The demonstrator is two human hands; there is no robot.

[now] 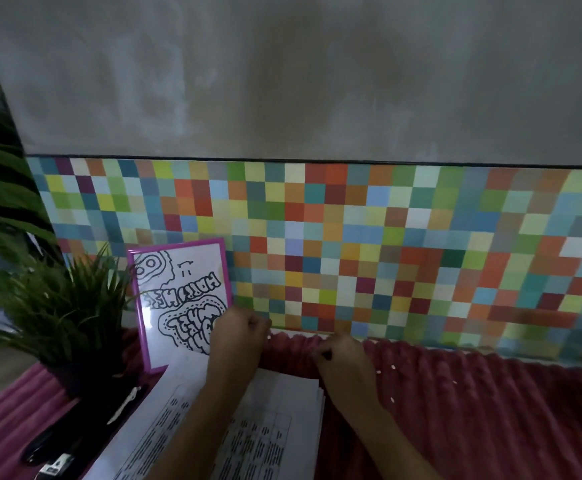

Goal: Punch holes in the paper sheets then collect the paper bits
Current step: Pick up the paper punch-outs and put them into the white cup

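A stack of printed paper sheets (248,427) lies on the dark red ribbed cloth (473,410). Small white paper bits (393,367) are scattered on the cloth to the right of the stack, and one bit (269,337) lies near the wall. My left hand (237,337) reaches past the far edge of the sheets with its fingers curled together near that bit. My right hand (345,362) is beside it, fingertips pinched close to the cloth. What either hand holds is too small to make out. A black hole punch (57,455) lies at the lower left.
A pink-framed drawing (182,292) leans against the multicoloured tiled wall (421,254) behind my left hand. A potted plant (68,313) stands to the left of it. The grey wall rises above the tiles.
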